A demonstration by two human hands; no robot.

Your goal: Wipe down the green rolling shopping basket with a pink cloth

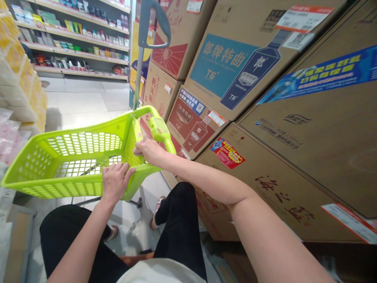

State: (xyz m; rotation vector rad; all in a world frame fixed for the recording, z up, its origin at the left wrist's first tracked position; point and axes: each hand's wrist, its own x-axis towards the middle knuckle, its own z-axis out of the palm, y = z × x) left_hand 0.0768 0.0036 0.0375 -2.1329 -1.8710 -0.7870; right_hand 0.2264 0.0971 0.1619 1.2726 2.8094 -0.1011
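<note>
A lime-green plastic shopping cart [83, 131] with a latticed basket stands in front of my knees, turned sideways to me. My left hand [114, 180] has its fingers curled over the near side rim of the basket. My right hand [149, 150] is closed on the top edge of the upright green panel [132, 143] at the basket's handle end. The cart's push handle [162, 134] lies just beyond my right wrist, and neither hand is on it. Through the lattice, pale floor shows. My fingertips are partly hidden behind the rim and the panel.
Stacked cardboard cartons [222, 56] rise close on my right. A grey loop handle on a metal pole [139, 73] stands beyond the cart. Yellow-and-white packs [17, 77] are piled at left. Shelves of goods [83, 41] line the back, across a tiled floor [81, 98].
</note>
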